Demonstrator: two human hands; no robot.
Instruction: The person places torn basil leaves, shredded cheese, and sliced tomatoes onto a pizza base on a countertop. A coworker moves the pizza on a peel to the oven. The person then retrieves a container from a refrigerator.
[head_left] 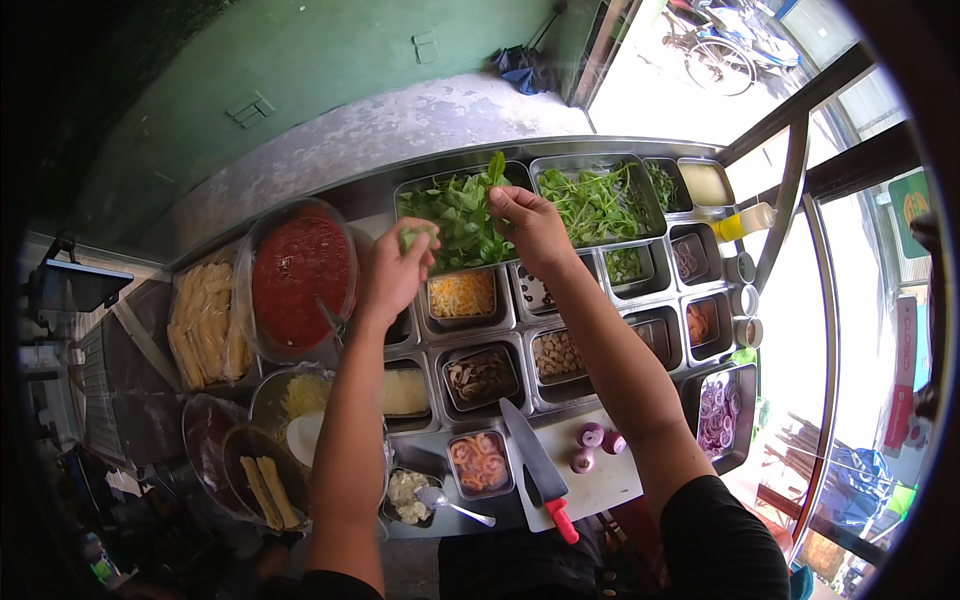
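Over the back row of metal pans, my right hand pinches a sprig of green leaves between thumb and fingertips. My left hand is curled around some paler green leaves, just left of the same pan. Beneath and between both hands lies a pan of loose leafy greens. To its right sits a second pan of thin-stemmed greens. Shredded cheese fills a smaller pan nearer me, and my right forearm partly covers the pan of sliced olives.
Red sauce stands in a round tub at left, beside bagged breadsticks. A large knife lies across a white cutting board with red onions. Close by are sliced tomatoes and a spoon. An oil bottle stands far right.
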